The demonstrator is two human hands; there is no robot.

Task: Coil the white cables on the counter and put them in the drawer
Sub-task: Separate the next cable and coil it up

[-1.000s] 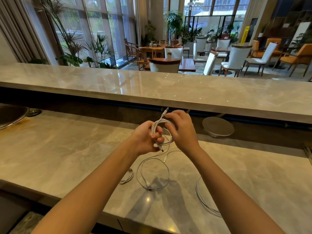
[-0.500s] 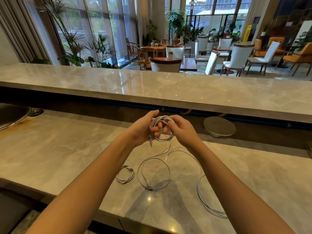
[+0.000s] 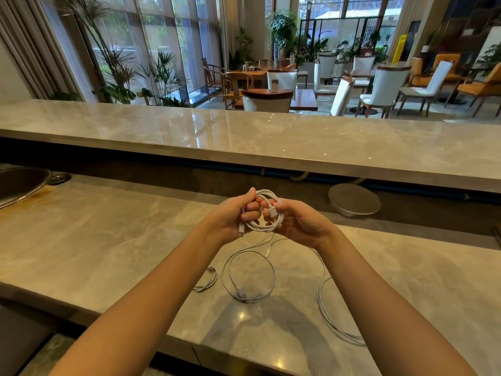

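Note:
A white cable wound into a small coil [image 3: 267,223] is held above the marble counter [image 3: 95,240] between both hands. My left hand [image 3: 234,215] grips its left side, with one plug hanging below the fingers. My right hand [image 3: 296,219] grips the right side and pinches the other plug against the loops. Below them a thin white cable [image 3: 248,275] lies in a loose ring on the counter. A small cable [image 3: 208,280] lies to its left. Another white cable [image 3: 329,316] curves beside my right forearm. No drawer is in view.
A raised marble bar top [image 3: 271,137] runs across behind the counter. A round metal lid [image 3: 353,199] sits in the gap at the right. A sink rim [image 3: 19,185] shows at the far left. Chairs and tables fill the room beyond.
The loose end has been wound in, so the coil is tighter and both plugs lie at the hands. Both hands have closed in around the coil.

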